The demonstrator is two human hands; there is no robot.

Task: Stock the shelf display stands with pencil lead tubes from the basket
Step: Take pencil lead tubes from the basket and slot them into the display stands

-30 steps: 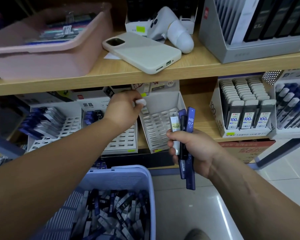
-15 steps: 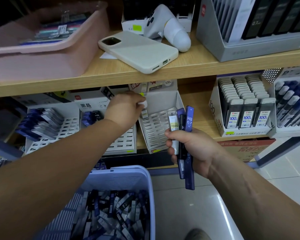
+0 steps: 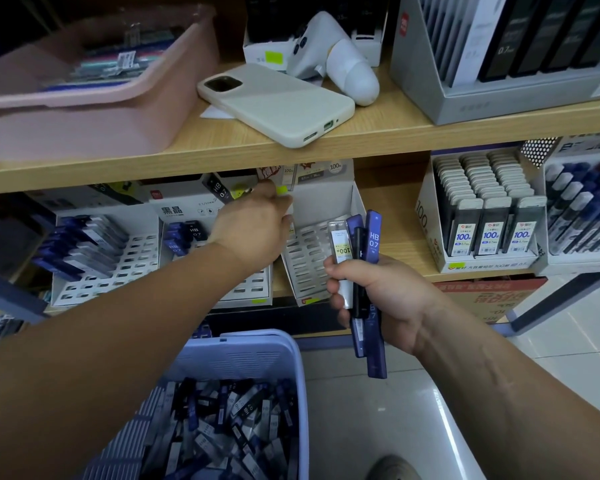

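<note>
My left hand (image 3: 253, 230) reaches under the upper shelf to the back left corner of a white slotted display stand (image 3: 309, 261). Its fingertips pinch a white-capped pencil lead tube (image 3: 289, 210) that is mostly hidden. My right hand (image 3: 388, 296) grips several lead tubes (image 3: 374, 244) upright in front of that stand: a clear one labelled 100, a black one and dark blue HB 0.7 ones. Below them, a lavender basket (image 3: 257, 341) is heaped with loose tubes (image 3: 229, 424). Two more slotted stands (image 3: 132, 261) to the left hold several blue tubes.
A phone (image 3: 278, 102), a white handheld device (image 3: 347, 71), a pink tray (image 3: 84, 112) and a grey display box (image 3: 499, 98) sit on the upper shelf. A full lead stand (image 3: 482, 216) and a pen display (image 3: 582, 209) stand to the right. White floor tiles lie below right.
My left hand has stayed at the stand's back corner, shifting only slightly, and the tube's white cap shows less. My right hand keeps its bundle almost still.
</note>
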